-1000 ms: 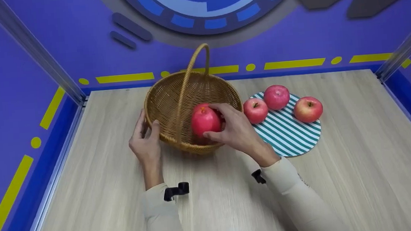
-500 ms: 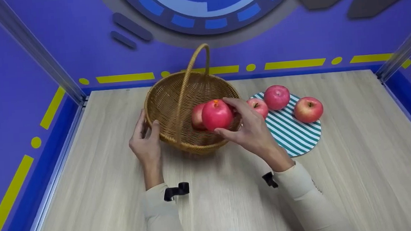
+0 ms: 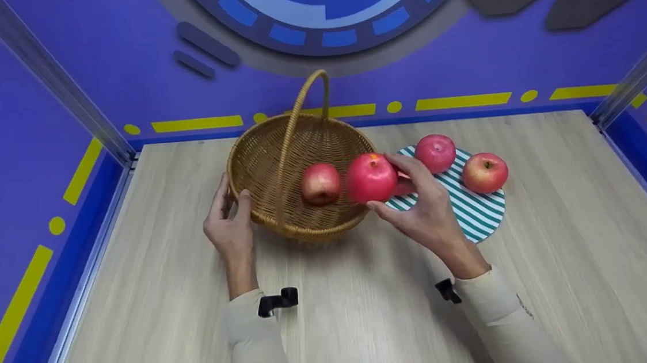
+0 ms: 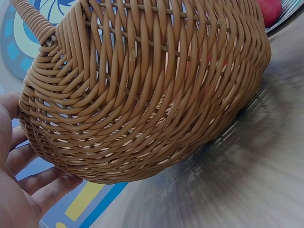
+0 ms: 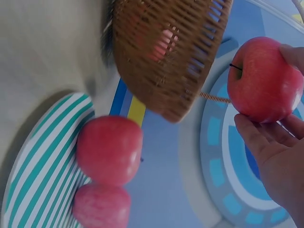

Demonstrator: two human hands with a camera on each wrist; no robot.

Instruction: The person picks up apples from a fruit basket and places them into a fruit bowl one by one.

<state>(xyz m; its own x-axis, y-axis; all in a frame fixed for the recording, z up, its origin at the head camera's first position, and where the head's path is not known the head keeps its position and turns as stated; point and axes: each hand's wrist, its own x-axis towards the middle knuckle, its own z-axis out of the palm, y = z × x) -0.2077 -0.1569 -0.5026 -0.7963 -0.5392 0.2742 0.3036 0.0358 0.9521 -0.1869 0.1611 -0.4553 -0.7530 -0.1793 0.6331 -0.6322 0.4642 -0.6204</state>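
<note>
My right hand grips a red apple between thumb and fingers, held above the right rim of a brown wicker basket. In the right wrist view the held apple shows a dark stem. One apple lies inside the basket, seen from above. My left hand holds the basket's left rim, thumb over the edge and fingers along the outer wall. The left wrist view shows the basket weave close up, with its base hard to make out.
A round green-and-white striped mat lies right of the basket. On it stand an apple at the back and another apple at the right. A third is mostly hidden behind my right hand. The basket's arched handle rises high. A blue wall stands behind.
My right hand has lifted the red apple out of the basket and carried it right, uncovering the apple that lies inside. The left hand has stayed on the rim.
</note>
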